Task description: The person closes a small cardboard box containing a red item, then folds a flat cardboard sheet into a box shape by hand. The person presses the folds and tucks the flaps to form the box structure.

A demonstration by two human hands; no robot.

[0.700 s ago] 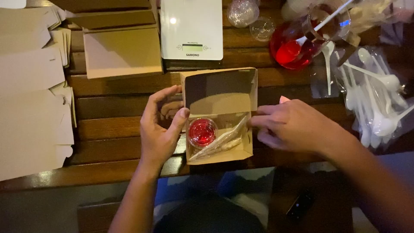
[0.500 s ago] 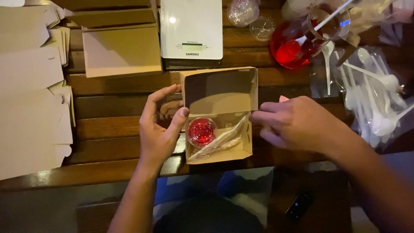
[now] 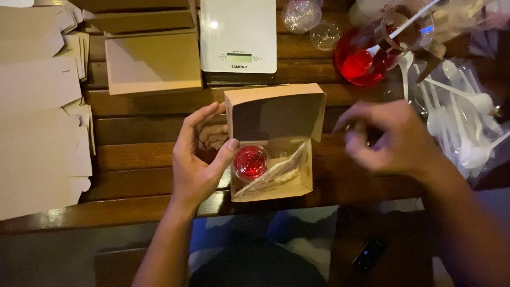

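Observation:
An open brown cardboard box (image 3: 297,183) sits on the wooden slat table (image 3: 138,159), lid raised at the back. Inside it are a small clear cup of red sauce (image 3: 250,162) on the left and a clear wrapped packet (image 3: 279,172) lying diagonally. My left hand (image 3: 199,157) cups the box's left wall, thumb on the rim beside the sauce cup. My right hand (image 3: 385,138) hovers blurred to the right of the box, fingers apart, holding nothing I can see.
A white kitchen scale (image 3: 238,34) stands behind the box. Flat and folded cardboard boxes (image 3: 42,106) pile up at left. A jug of red liquid (image 3: 366,56) and a bag of white plastic spoons (image 3: 462,117) lie at right. A dark phone (image 3: 369,255) rests below.
My right hand has left the box's right edge and moved away to the right, toward the spoons. My left hand and the box have stayed put.

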